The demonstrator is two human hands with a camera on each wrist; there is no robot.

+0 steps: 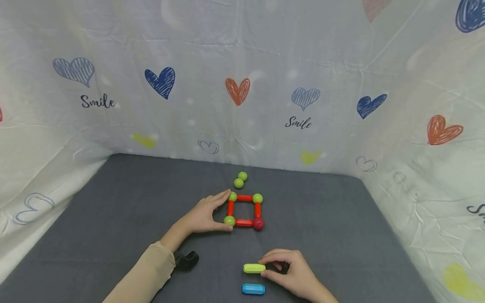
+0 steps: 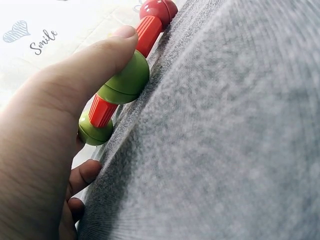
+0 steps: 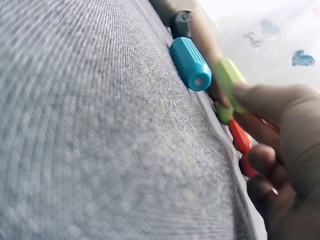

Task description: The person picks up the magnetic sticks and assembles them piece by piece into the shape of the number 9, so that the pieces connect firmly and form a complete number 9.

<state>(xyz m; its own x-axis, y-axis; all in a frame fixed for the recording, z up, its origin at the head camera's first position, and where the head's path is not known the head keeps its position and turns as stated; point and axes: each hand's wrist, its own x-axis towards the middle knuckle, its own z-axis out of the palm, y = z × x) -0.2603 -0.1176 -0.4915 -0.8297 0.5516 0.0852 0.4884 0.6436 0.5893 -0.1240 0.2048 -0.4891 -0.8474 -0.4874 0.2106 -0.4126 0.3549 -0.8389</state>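
Note:
A flat square of red magnetic rods and balls point(image 1: 244, 222) lies on the table, with green balls at three corners and a dark red ball point(image 1: 258, 223) at the near right one. My left hand point(image 1: 206, 215) holds its left side, the thumb at the near green ball point(image 2: 127, 80) and the fingers by the far one. Closer to me, my right hand point(image 1: 293, 271) pinches a yellow-green magnetic rod point(image 1: 254, 268) by its right end, between thumb and fingers. A blue magnetic rod point(image 1: 253, 289) lies just in front of it, untouched.
Two loose green balls point(image 1: 238, 183) sit together beyond the square. The dark grey tabletop point(image 1: 326, 219) runs back to a pale curtain point(image 1: 265, 50) printed with hearts. A black strap piece point(image 1: 186, 261) hangs at the left wrist.

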